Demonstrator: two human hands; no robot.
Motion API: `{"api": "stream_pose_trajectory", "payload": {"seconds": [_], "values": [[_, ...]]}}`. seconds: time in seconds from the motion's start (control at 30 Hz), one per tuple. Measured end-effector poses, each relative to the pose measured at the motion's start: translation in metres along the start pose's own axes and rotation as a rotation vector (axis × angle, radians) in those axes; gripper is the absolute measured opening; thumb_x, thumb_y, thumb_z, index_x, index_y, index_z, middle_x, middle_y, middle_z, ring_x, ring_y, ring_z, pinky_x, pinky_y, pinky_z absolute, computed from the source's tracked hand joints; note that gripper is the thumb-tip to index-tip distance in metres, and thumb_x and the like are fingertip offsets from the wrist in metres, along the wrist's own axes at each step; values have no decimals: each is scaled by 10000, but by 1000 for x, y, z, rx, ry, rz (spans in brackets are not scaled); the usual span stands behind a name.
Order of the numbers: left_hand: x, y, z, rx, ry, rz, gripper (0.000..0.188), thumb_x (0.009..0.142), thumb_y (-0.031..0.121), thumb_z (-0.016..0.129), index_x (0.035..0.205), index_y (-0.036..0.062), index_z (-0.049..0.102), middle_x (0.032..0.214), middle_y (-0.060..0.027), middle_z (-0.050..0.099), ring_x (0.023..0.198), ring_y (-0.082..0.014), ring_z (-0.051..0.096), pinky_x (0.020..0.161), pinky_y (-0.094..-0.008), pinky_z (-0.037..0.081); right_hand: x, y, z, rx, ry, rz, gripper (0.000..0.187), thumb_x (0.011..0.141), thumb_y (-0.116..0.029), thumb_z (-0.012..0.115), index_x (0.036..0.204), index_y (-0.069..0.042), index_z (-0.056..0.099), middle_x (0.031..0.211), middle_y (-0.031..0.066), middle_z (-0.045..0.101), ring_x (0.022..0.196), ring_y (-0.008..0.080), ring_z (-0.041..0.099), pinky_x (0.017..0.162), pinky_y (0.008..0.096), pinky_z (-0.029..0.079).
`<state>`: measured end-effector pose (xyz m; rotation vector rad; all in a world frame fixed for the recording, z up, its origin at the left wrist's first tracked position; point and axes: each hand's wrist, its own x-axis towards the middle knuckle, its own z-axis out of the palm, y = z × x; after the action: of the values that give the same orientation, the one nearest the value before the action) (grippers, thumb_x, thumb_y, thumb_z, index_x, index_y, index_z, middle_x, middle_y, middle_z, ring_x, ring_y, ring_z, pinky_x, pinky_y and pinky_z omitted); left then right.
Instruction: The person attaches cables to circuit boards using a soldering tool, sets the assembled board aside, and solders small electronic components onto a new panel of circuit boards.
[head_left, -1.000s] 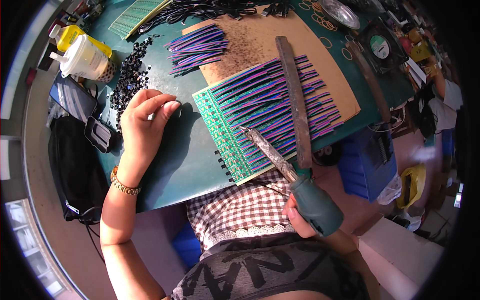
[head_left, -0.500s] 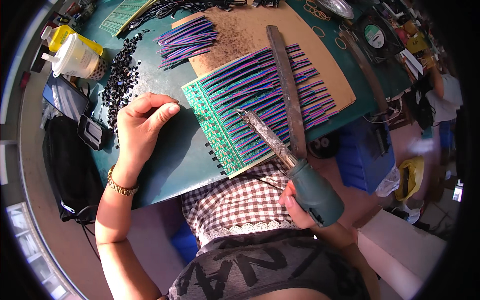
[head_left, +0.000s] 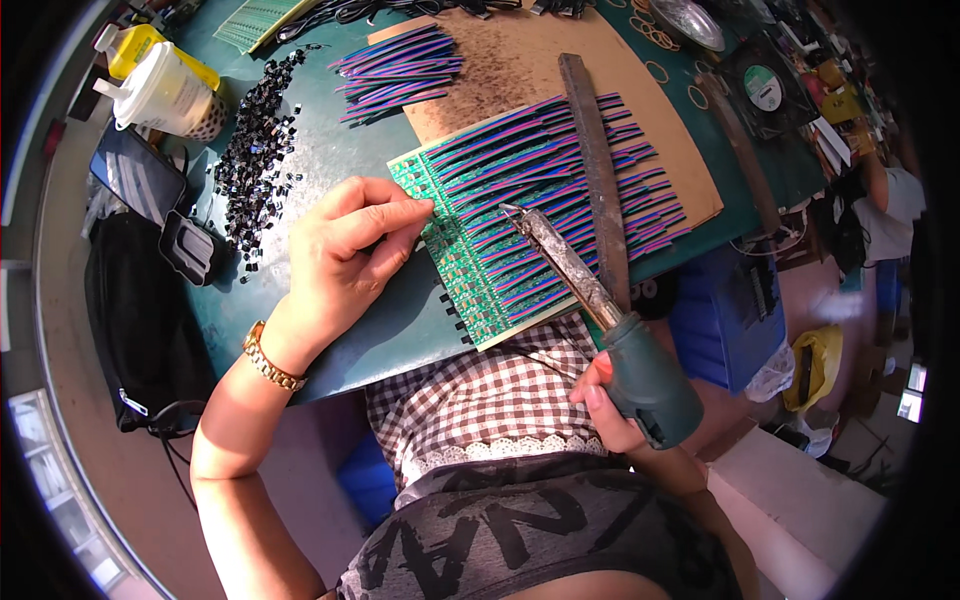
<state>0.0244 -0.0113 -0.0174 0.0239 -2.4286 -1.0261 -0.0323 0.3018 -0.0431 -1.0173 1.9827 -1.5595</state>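
My left hand is closed in a pinch at the left edge of a green circuit board panel. Whatever its fingertips hold is too small or hidden to make out. In my right hand is the dark green handle of a soldering iron. The iron's bent tip hovers over the board, apart from my left fingers. Rows of blue, pink and black wires lie across the panel, and a flat metal bar rests on top of them. Several black parts stick out along the board's lower left edge.
Left of my hand lies a heap of small black components. A lidded drink cup, a phone and a black tray line the left side. Loose wires lie on brown cardboard. A fan stands far right.
My left hand has moved right, from beside the board to its left edge, still pinched. The soldering iron stays over the wires in my right hand. The whole view has shifted slightly.
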Motion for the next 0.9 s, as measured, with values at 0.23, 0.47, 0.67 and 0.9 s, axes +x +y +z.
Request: {"api": "stream_pose_trajectory", "payload": {"seconds": [0.23,0.47,0.67,0.9], "values": [[-1,2,1,62,-11,74,169,732,-42,710,867,50,668,830,-62,656,681,-187,642,598,-290,523,-3,3,1,147,28,142,34,808,-7,587,816,-32,565,727,59,546,641,195,540,576,311,443],[-8,12,-5,286,-164,254,228,675,-21,734,861,85,657,797,-19,645,666,-169,619,992,-479,436,3,-8,-3,-28,-105,-85,328,825,60,513,1146,16,462,776,91,538,664,162,567,633,313,513],[-12,13,-6,363,-177,361,230,675,-6,741,870,62,643,806,-23,645,636,-144,596,1047,-527,369,8,-16,-6,107,-274,66,148,807,29,529,954,29,516,718,67,537,660,147,580,609,279,486],[-15,12,-8,397,-224,397,244,672,7,747,893,33,648,826,-43,634,626,-155,576,1054,-548,343,0,-6,0,101,-323,91,150,816,-2,532,963,25,536,730,58,559,664,142,579,615,277,482]]}}
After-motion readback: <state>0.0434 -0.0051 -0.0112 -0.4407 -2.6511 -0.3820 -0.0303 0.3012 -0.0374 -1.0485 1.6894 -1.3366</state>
